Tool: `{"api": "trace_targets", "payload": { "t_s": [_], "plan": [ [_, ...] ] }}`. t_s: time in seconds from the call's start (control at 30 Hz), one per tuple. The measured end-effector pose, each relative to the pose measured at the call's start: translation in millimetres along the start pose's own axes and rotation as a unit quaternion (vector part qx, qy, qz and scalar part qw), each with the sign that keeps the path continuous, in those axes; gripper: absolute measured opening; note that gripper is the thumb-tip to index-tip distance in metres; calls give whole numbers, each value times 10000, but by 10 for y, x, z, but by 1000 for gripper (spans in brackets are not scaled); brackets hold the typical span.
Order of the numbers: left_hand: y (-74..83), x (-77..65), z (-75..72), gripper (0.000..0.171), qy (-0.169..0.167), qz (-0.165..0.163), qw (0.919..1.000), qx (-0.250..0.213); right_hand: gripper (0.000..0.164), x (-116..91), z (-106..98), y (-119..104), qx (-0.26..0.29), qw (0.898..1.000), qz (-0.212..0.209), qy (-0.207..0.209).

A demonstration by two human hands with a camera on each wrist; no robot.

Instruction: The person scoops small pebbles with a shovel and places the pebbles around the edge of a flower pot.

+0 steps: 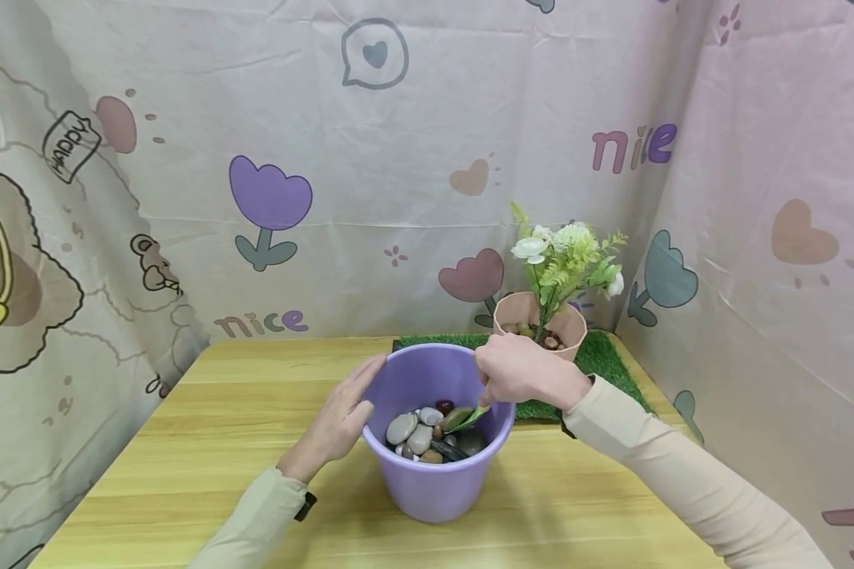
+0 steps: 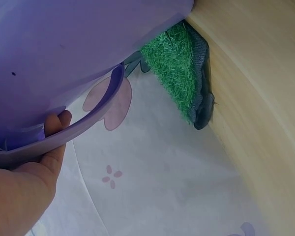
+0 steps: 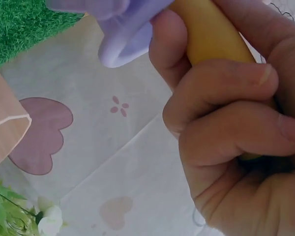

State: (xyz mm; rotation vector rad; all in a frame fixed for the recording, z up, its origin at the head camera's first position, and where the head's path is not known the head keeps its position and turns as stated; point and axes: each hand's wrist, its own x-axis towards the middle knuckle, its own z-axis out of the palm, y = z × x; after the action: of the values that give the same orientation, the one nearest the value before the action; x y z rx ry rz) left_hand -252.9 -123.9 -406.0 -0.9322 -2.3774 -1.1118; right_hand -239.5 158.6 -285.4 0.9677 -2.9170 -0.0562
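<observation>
A purple bucket [image 1: 437, 491] stands upright on the table, with several smooth stones [image 1: 420, 438] in grey, brown and black at its bottom. My left hand [image 1: 334, 415] is at the bucket's left side; in the left wrist view its fingers curl round the purple handle [image 2: 96, 110] by the wall. Over the right rim, my right hand [image 1: 523, 367] grips a small garden trowel by its yellow handle [image 3: 211, 37]. The trowel's green blade [image 1: 467, 420] points down into the bucket, among the stones. Its tip is partly hidden there.
Behind the bucket, a pink pot [image 1: 508, 312] holds white flowers [image 1: 572, 237] and small stones. It stands on a green artificial grass mat [image 1: 612, 363], close behind my right hand. The wooden table [image 1: 270, 395] ends at a patterned cloth backdrop [image 1: 370, 158].
</observation>
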Motion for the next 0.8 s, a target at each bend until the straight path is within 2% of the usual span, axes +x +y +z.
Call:
{"api": "trace_targets", "payload": {
  "t_s": [0.33, 0.53, 0.8],
  "plan": [
    [-12, 2, 7, 70, 51, 91, 9999, 24, 26, -19, 73, 42, 165, 9992, 185, 303],
    [-22, -2, -2, 69, 97, 65, 9999, 68, 25, -24, 102, 44, 267, 9983, 5, 513],
    [-15, -3, 4, 68, 96, 99, 9999, 84, 29, 15, 350, 90, 185, 9923, -520, 1105]
  ]
}}
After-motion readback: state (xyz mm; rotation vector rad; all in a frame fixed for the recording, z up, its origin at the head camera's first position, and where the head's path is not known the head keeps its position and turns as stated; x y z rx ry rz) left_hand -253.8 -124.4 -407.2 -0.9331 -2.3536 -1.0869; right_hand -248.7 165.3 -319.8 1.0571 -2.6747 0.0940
